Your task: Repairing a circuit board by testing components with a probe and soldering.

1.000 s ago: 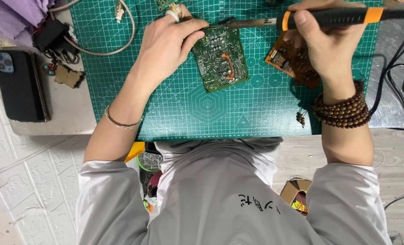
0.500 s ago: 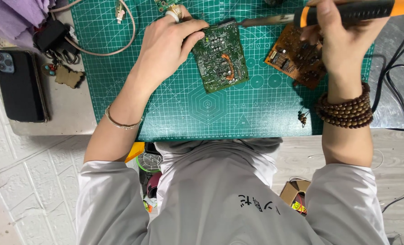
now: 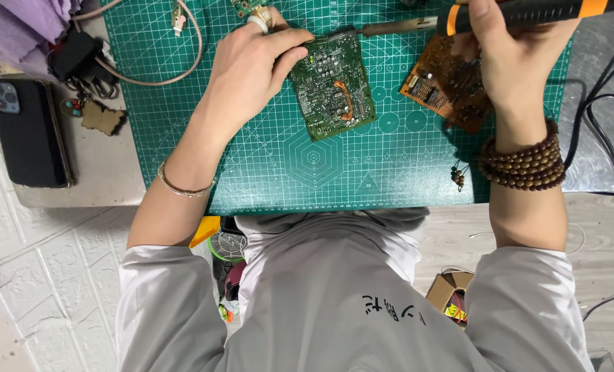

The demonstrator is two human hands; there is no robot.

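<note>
On the green cutting mat (image 3: 265,172) near its far edge, left hand (image 3: 248,65) still pinching the green circuit board (image 3: 332,86), right hand (image 3: 510,58) closed around the soldering iron (image 3: 458,17), now shifted right, above the brown circuit board (image 3: 439,81), tip at the green board's far edge, black phone (image 3: 28,134) on the tabletop's left.

The scene is seen from a single head-worn camera, aimed steeply down and held close. The green cutting mat (image 3: 252,172) fills the upper frame, while the wearer's own torso and forearms are taken in below.
</note>
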